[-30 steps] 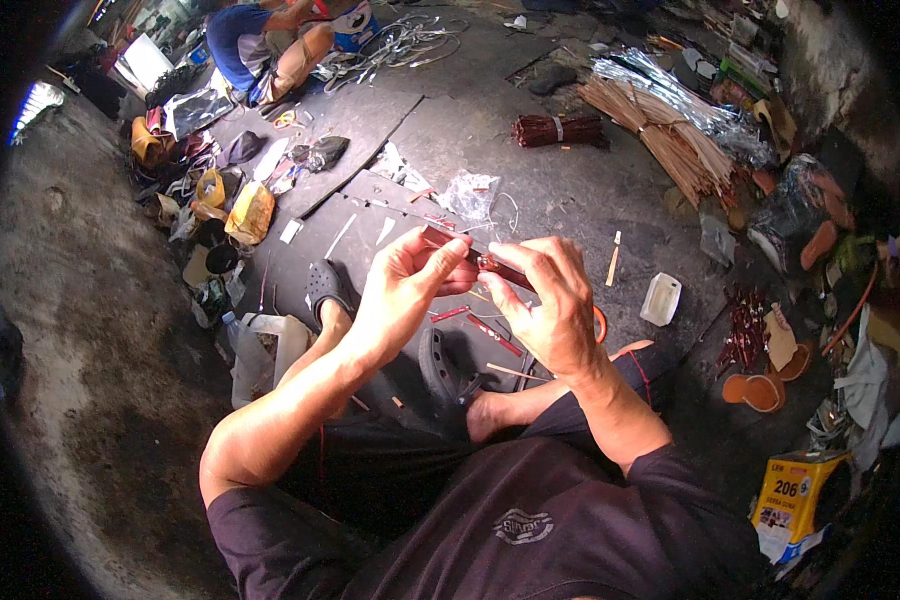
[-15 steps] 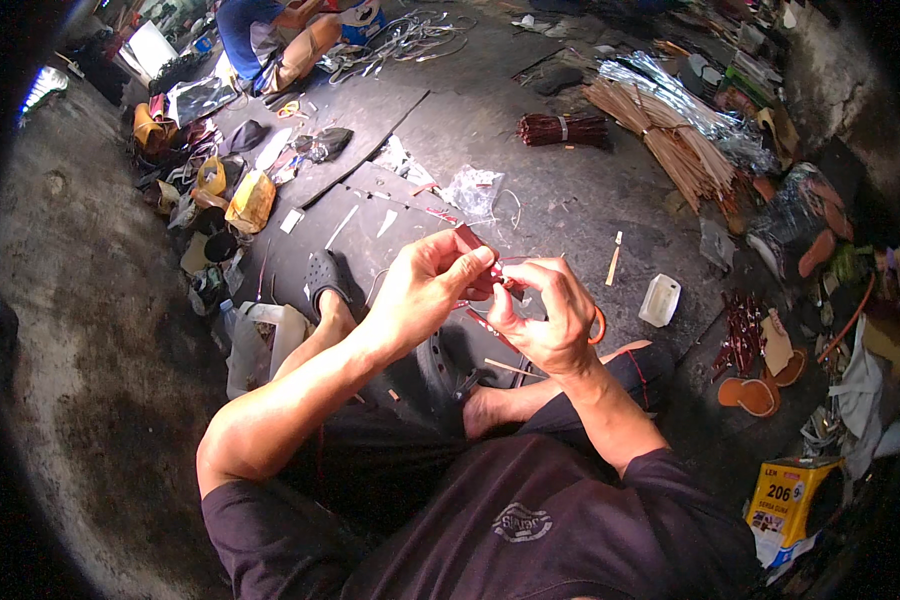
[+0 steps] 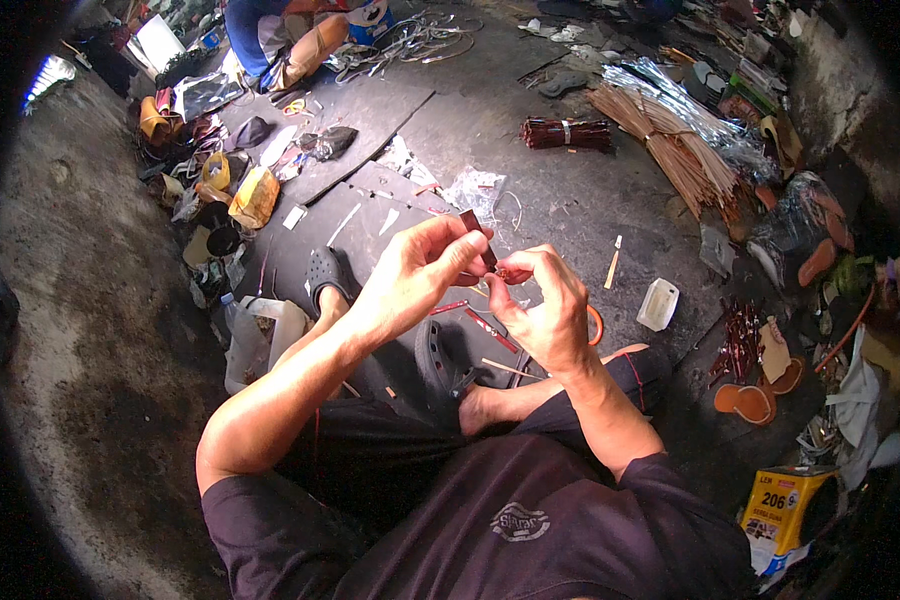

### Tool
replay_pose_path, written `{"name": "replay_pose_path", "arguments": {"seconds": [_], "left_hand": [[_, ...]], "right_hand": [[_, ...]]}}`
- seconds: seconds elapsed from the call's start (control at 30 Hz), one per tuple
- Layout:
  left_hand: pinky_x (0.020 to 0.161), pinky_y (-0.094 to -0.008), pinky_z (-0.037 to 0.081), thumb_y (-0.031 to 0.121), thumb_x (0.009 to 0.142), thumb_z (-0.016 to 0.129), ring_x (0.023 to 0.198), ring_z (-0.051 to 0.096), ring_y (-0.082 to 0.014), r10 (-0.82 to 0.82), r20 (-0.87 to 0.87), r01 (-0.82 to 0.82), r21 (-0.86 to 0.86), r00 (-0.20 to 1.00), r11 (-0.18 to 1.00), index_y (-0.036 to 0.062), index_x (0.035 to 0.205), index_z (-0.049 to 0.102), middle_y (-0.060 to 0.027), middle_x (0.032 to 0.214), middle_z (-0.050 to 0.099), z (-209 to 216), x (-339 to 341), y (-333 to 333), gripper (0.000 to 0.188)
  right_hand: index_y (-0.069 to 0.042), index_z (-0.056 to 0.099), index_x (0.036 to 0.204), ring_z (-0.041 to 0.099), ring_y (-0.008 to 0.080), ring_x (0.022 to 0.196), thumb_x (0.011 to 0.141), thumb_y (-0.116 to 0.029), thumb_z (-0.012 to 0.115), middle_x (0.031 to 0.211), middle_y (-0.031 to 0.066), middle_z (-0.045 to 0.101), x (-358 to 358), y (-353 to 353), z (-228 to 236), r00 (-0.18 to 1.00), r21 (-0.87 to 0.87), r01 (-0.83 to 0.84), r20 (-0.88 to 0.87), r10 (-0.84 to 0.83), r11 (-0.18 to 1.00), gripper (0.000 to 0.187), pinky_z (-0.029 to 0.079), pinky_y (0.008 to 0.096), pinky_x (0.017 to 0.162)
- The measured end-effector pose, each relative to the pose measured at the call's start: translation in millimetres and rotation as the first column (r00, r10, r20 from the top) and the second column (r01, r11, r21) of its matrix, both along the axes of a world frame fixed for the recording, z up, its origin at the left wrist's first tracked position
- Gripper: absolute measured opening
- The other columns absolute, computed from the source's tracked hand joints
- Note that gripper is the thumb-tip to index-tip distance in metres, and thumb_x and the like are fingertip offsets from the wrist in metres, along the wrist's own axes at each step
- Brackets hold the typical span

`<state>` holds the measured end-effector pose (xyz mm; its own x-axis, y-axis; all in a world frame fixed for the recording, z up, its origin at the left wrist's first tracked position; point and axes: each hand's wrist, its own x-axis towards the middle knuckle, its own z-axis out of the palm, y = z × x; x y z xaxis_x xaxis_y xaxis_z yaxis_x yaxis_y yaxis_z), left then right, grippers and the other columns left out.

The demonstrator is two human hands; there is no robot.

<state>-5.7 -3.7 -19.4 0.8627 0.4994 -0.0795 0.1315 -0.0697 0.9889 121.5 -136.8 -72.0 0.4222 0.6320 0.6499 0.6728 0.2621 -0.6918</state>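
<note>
In front of my chest, my left hand (image 3: 432, 262) grips a dark red-brown strip (image 3: 473, 224) between thumb and fingers, and the strip's upper end sticks up past the thumb. My right hand (image 3: 548, 308) is closed in a pinch at the strip's lower end, touching a small piece there that is too small to make out. Just beyond the right wrist shows an orange loop (image 3: 596, 324), partly hidden by the hand. Red strips (image 3: 490, 329) with pale marks lie below my hands, near a dark clog (image 3: 432, 358).
A white tray (image 3: 658, 304) sits to the right. Farther off lie a bundle of dark strips (image 3: 566, 134) and a bundle of tan strips (image 3: 670, 150). Sandal soles (image 3: 746, 402) and a yellow can (image 3: 785, 515) stand at right. Another person (image 3: 288, 45) sits at the far left.
The strip has turned in my left hand, showing its dark, plain face and standing more clear of the thumb. My right hand has shifted slightly, still pinching near its lower end.
</note>
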Motion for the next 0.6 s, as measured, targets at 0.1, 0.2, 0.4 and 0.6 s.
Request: {"name": "replay_pose_path", "arguments": {"seconds": [0.1,0.2,0.4,0.6], "left_hand": [[0.086,-0.0317,0.055,0.025,0.099,0.06,0.093,0.066,-0.0141,-0.005,-0.017,0.005,0.014,1.0,1.0,-0.002,0.104,0.063,-0.0087,0.096,0.067,-0.8,-1.1,-3.6,0.027],[0.086,-0.0313,0.055,0.023,0.099,0.06,0.094,0.066,-0.0142,0.004,-0.019,-0.007,-0.149,1.0,0.989,-0.0022,0.107,0.062,-0.0089,0.098,0.068,-6.1,-1.3,-3.6,0.026],[0.071,-0.0251,0.05,0.012,0.098,0.059,0.079,0.06,-0.0081,0.104,0.048,-0.114,0.291,0.993,0.95,-0.0027,0.097,0.06,-0.0059,0.084,0.067,-6.3,5.5,-13.9,0.014],[0.079,-0.0292,0.054,0.02,0.101,0.055,0.084,0.064,-0.0135,0.095,0.027,-0.091,-0.109,0.995,0.99,0.0,0.104,0.059,-0.0074,0.093,0.067,-6.5,7.2,-3.3,0.021]], "right_hand": [[-0.005,0.059,0.093,0.065,0.0258,0.075,0.077,-0.003,0.075,0.086,0.0102,0.063,-0.2,0.4,-0.7,0.998,-0.005,-0.006,0.066,0.007,1.0,0.023,0.053,0.0366,0.066],[-0.005,0.058,0.092,0.064,0.0267,0.075,0.076,-0.003,0.075,0.085,0.01,0.062,-0.9,-1.1,-2.0,0.963,0.134,0.024,0.264,-0.059,0.991,0.024,0.052,0.0367,0.064],[-0.004,0.056,0.093,0.062,0.0258,0.071,0.075,-0.002,0.074,0.084,0.0097,0.06,-6.9,0.4,-3.1,0.986,-0.009,0.112,0.124,-0.11,0.994,0.026,0.05,0.0362,0.062],[-0.004,0.058,0.096,0.064,0.0265,0.074,0.076,-0.006,0.076,0.086,0.0105,0.061,-4.3,0.1,-5.3,0.978,0.163,0.029,0.201,-0.062,0.986,0.027,0.053,0.0352,0.064]]}}
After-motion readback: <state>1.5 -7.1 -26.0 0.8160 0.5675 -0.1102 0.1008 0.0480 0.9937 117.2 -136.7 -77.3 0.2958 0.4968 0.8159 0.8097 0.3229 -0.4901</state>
